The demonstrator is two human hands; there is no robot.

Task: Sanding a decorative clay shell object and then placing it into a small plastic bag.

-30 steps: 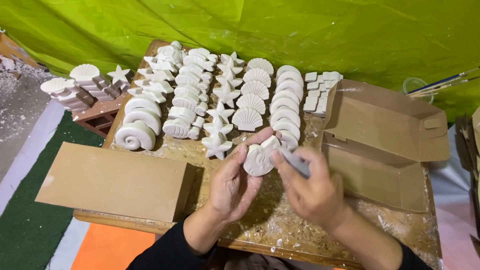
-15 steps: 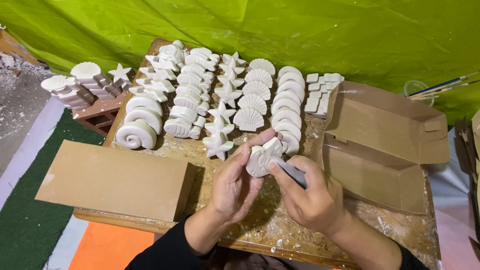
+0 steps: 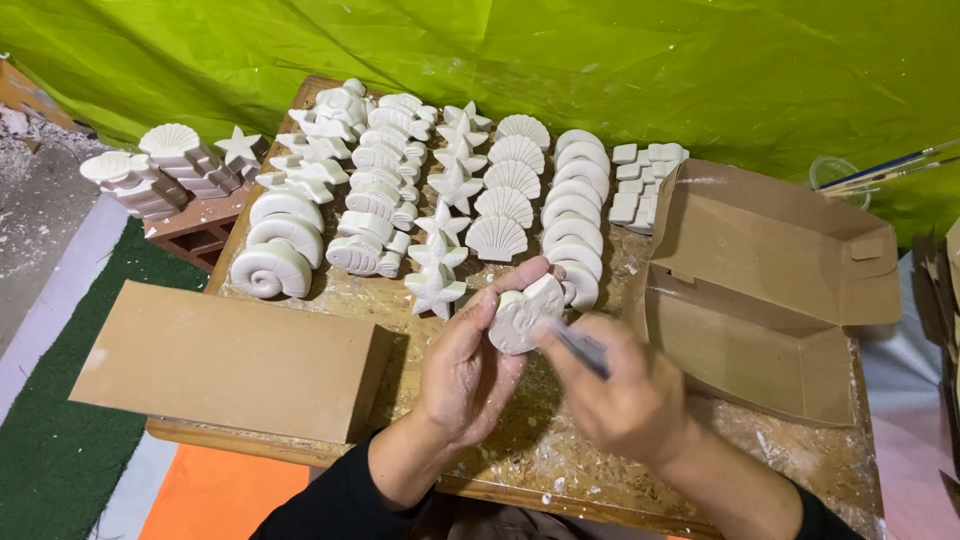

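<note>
We held a white plaster cast [image 3: 518,318] in our left hand [image 3: 468,370], just below the middle of the frame, thumb and fingers wrapped round its lower edge. Our right hand [image 3: 625,395] was clenched round a thin grey tool [image 3: 578,348] whose tip met the cast's right side; the hand was blurred, so we could not make out exactly where the tip touched.

Plaster this thin looked brittle to us. Too hard a press from the tool could have chipped the rim, and a loose hold could have let the cast drop onto the littered board [image 3: 560,455] and crack. A slip of the tool toward the left thumb seemed the other risk, since the thumb sat close to the tip.

Room was tight. Rows of finished shells and stars [image 3: 440,200] filled the upper middle of the frame, the nearest nearly touching the cast. A closed cardboard box [image 3: 230,360] blocked the lower left, and an open cardboard box [image 3: 770,290] took up the right. Only the strip of board under our wrists lay free, with its near edge close to our sleeves.
</note>
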